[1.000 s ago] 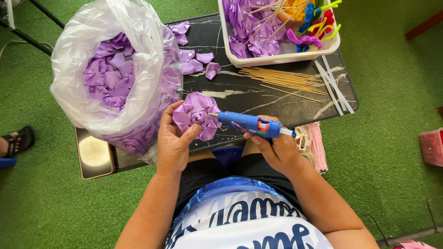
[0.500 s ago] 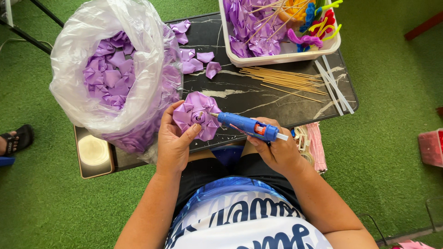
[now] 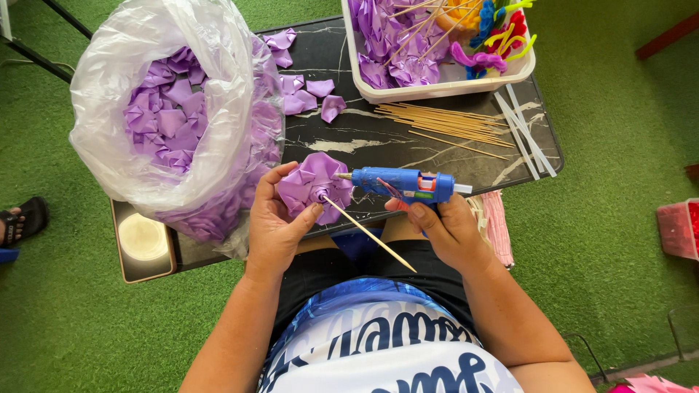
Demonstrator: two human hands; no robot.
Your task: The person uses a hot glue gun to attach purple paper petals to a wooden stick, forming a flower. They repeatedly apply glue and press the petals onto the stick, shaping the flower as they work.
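Note:
My left hand (image 3: 273, 222) holds a purple ribbon flower (image 3: 314, 183) on a thin wooden stick (image 3: 371, 235) that slants down to the right. My right hand (image 3: 451, 229) grips a blue glue gun (image 3: 404, 183) lying level, its nozzle touching the flower's middle from the right. Both hands are over the near edge of a dark marble-patterned table (image 3: 378, 138), above my lap.
A big clear plastic bag (image 3: 156, 109) full of purple ribbon petals sits at the left. A white tray (image 3: 437, 51) of purple flowers and coloured pipe cleaners stands at the back. Wooden skewers (image 3: 444, 125), white glue sticks (image 3: 524, 135), loose petals (image 3: 309, 94) lie on the table. Green turf surrounds it.
The flower has turned so its stick now points down to the right. The glue gun's nozzle stays at the flower's centre.

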